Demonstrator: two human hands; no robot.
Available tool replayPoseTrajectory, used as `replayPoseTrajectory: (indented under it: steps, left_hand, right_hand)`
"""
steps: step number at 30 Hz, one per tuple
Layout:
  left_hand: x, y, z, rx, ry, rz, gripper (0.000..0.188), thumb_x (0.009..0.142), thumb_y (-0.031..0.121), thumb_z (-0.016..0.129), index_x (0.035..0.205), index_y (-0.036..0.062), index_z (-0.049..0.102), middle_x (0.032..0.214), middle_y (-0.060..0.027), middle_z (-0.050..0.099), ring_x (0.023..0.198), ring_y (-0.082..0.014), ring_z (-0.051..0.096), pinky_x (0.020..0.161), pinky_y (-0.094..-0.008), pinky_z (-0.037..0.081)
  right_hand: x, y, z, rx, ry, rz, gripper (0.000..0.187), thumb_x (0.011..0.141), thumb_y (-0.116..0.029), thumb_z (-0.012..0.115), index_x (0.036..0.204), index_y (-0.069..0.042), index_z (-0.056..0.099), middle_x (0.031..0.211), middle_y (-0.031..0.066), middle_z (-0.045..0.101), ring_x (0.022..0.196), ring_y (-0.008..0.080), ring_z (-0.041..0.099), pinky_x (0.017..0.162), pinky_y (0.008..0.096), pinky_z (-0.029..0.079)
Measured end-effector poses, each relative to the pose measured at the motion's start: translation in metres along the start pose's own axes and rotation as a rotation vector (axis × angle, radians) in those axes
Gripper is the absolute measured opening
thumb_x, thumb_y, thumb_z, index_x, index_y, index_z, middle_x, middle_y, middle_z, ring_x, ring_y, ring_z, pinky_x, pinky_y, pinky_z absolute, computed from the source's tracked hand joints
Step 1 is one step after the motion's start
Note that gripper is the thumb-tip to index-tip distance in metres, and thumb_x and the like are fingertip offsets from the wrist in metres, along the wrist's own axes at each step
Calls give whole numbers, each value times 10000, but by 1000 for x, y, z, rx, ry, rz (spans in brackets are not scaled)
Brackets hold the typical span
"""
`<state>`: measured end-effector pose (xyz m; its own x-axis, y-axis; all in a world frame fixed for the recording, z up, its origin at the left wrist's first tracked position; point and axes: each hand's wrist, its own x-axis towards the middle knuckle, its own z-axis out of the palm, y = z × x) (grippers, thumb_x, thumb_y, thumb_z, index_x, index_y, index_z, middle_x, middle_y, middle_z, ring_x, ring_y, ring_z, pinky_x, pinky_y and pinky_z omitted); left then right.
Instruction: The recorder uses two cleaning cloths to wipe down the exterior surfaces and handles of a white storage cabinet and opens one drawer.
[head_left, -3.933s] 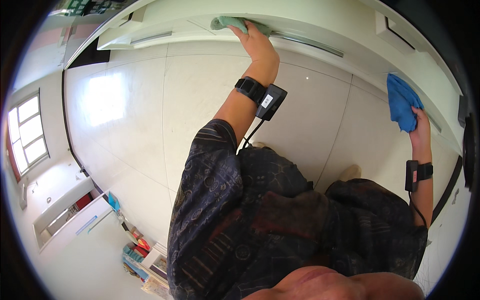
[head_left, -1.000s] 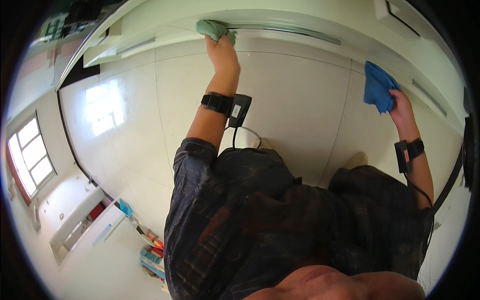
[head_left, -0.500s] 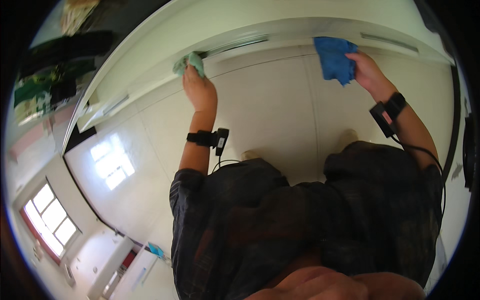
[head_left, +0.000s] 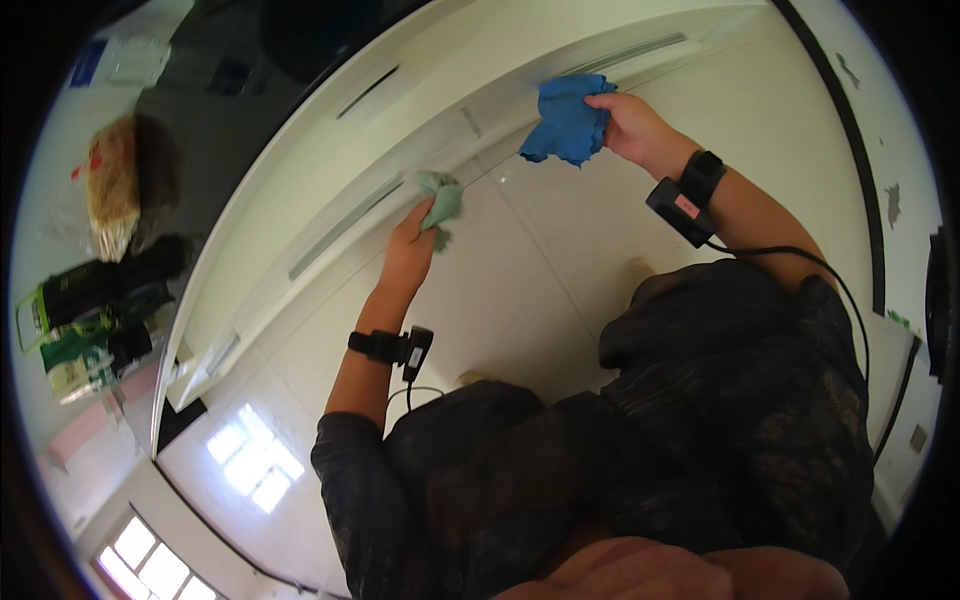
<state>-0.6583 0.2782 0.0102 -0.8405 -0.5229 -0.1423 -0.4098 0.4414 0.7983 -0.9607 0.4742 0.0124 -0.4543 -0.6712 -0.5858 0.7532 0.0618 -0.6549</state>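
Observation:
My left hand (head_left: pixel 408 255) is shut on a crumpled green cloth (head_left: pixel 441 198) and presses it against the long white edge (head_left: pixel 330 190) of a counter front, beside a recessed groove (head_left: pixel 340 230). My right hand (head_left: pixel 632 125) grips a blue cloth (head_left: pixel 563 122) and holds it on the same white edge, further right. Each wrist carries a black band with a small device: the left one (head_left: pixel 388 346) and the right one (head_left: pixel 692 190). Dark patterned sleeves cover both arms.
A dark countertop (head_left: pixel 230 80) runs above the white edge, with a brown bag (head_left: pixel 110 180) and green-and-black packs (head_left: pixel 90 300) at the left. Below lies glossy pale floor (head_left: pixel 540 270) with a window's reflection (head_left: pixel 250 465). A black strip (head_left: pixel 850 150) curves down the right.
The view has swung round, so the white edge now runs diagonally. The green cloth has slid along the edge, and the blue cloth has moved from held off to the side onto the edge.

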Motion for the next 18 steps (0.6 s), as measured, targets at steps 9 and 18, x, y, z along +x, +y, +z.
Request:
replayPoseTrajectory:
  steps: [9, 18]
  left_hand:
    - [-44, -33, -116, -972, 3, -433, 498, 796, 68, 494, 1270, -73, 438, 1258, -178, 527, 1166, -306, 505, 1011, -415, 386]
    - [-113, 74, -193, -883, 162, -549, 647, 704, 156, 548, 1310, -26, 408, 1288, -173, 502, 1177, -338, 496, 1011, -459, 391]
  right_hand:
    - [12, -21, -93, 376, 412, -659, 285, 947, -76, 415, 1213, 21, 447, 1139, 121, 564, 1017, 249, 561, 900, 389, 464]
    - [101, -95, -182, 313, 474, -942, 265, 904, -61, 462, 1162, -50, 521, 1033, 58, 591, 930, 197, 550, 816, 321, 458]
